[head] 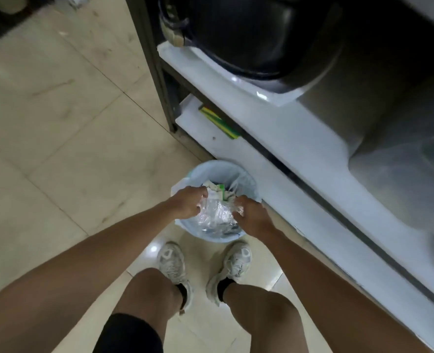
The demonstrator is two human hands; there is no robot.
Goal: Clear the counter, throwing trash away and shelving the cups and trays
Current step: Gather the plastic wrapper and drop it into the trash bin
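While both hands' fingers [198, 203] clutch crumpled clear plastic [217, 212], the lined bin [210, 171] holds paper scraps [214, 191].

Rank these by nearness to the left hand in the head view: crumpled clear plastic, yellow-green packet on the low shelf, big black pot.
1. Crumpled clear plastic, at the left hand's fingers, over the bin.
2. Yellow-green packet, low shelf, up-right.
3. Black pot, upper shelf, farthest.

I see the mouth of the bin [246, 174] nearly filled by crumpled clear plastic [217, 215] and paper scraps, the white shelf edge [282, 189] touching its right rim, my shoes [172, 261] just below it, and open tiled floor [57, 149] to the left.
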